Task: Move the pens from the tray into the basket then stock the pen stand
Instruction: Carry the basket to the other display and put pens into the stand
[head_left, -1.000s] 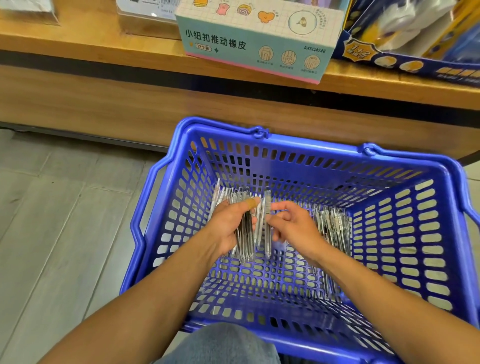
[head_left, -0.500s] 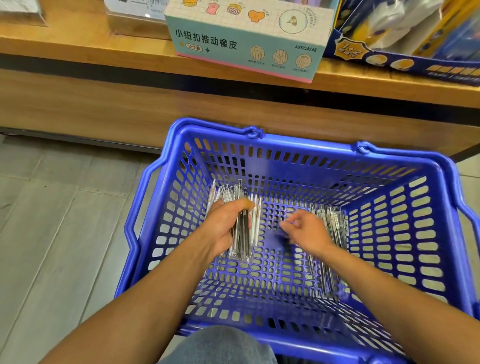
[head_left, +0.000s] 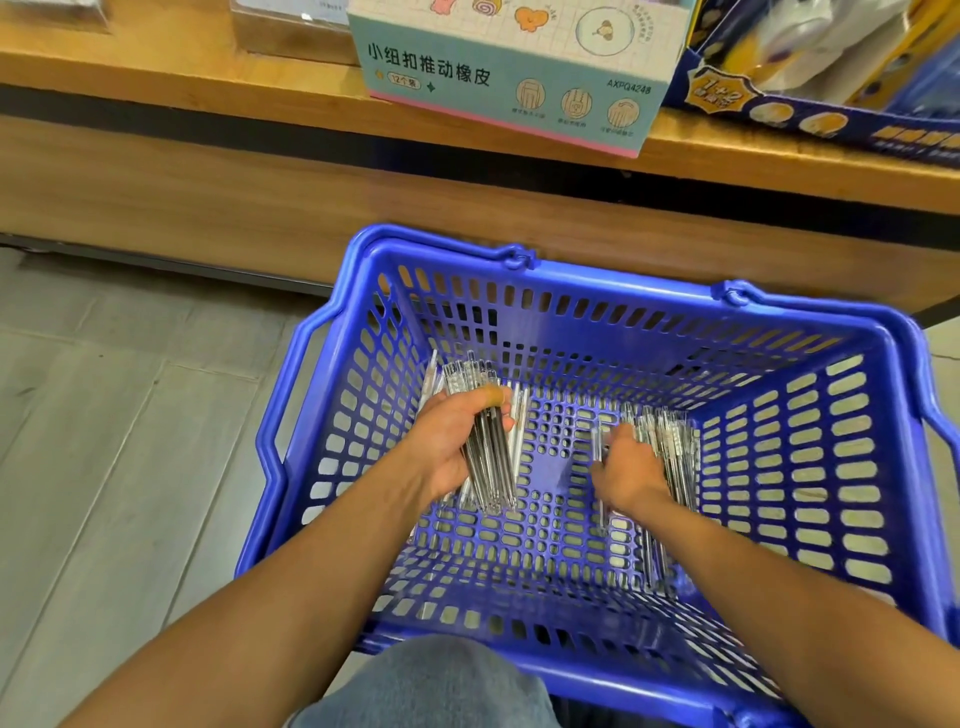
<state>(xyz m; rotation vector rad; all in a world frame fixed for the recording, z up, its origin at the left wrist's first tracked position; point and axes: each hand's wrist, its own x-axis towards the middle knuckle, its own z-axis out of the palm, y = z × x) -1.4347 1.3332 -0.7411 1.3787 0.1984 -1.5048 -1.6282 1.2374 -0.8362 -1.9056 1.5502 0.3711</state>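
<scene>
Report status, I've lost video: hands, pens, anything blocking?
Left hand grips pen bundle. Right hand on loose pens in basket. Nothing blocking.

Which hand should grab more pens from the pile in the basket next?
The right hand, probably. It already rests on the loose pile of pens by the blue basket wall, while the left hand is full, holding a bundle of pens.

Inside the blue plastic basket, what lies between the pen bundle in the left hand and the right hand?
Head view: only bare perforated basket floor separates the bundle of clear pens in the left hand from the right hand.
</scene>
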